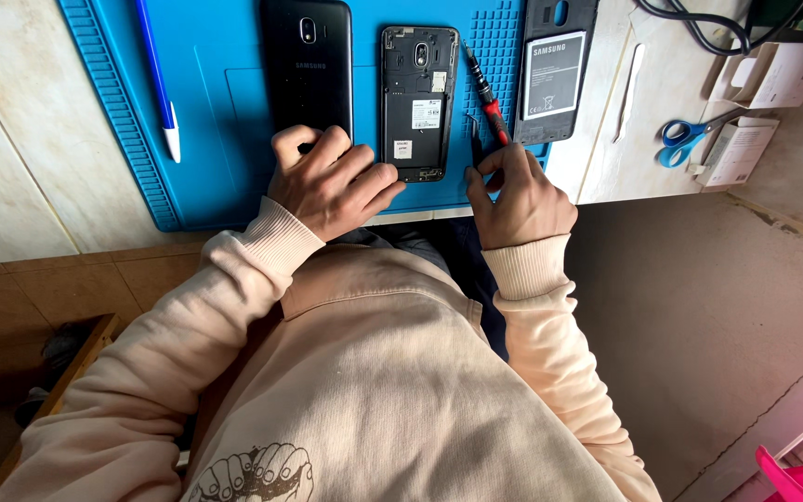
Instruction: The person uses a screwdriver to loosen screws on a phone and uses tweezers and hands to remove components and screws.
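1. The right hand [520, 191] pinches the lower end of a red-and-black screwdriver [487, 100]; its grip is closed on the handle, beside tweezers [474, 144].
2. The left hand [332, 181] rests curled and empty at the black back cover [308, 65], fingertips near the opened phone [418, 100].
3. The phone lies between both hands, long axis running away from the person, just left of the screwdriver.
4. The blue mat [216, 112] has open room left; the table edge runs just under the hands.

Left hand [332, 181] rests on blue mat [225, 112] at black back cover [308, 65]. Right hand [518, 195] pinches red-handled screwdriver [487, 98] beside opened phone [418, 100]. Battery [553, 74], scissors [685, 139] further right.
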